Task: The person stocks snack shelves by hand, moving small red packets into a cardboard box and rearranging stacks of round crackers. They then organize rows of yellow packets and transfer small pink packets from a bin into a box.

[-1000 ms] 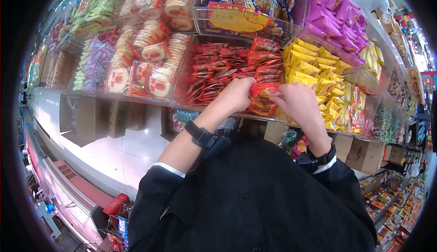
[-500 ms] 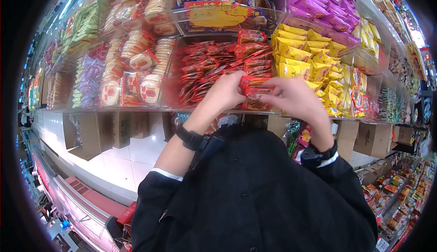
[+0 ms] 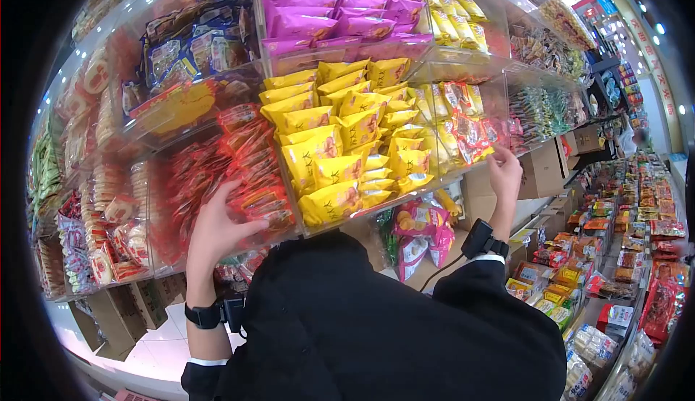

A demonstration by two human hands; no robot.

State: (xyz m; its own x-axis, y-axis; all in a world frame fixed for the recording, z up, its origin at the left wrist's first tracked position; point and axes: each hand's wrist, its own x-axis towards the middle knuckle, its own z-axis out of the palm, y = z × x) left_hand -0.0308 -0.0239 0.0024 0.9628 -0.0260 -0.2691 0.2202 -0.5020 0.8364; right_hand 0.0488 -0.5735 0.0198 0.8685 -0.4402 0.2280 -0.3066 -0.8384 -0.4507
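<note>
My left hand [image 3: 217,224] is over the bin of small red snack packets [image 3: 250,155] at lower left. Its thumb and fingers are spread apart, touching or just above the front packets. Off to the right, my right hand [image 3: 504,173] is at the front edge of a clear bin, close to red-and-white packets [image 3: 470,137]. Its fingers are bent together at the tips; whether anything is between them cannot be made out. Between the two hands stand rows of yellow snack bags [image 3: 326,155].
Purple bags [image 3: 318,21] fill the bin above, with blue packets [image 3: 199,46] to its left. Round packaged crackers [image 3: 108,205] lie farther left. Cardboard boxes [image 3: 539,173] stand beneath the bins, and a low display of packaged food [image 3: 565,292] runs along the right.
The view has turned to the right. My hands, earlier together at the red packets, are now apart: the left stays over that bin, the right has moved right past the yellow bags.
</note>
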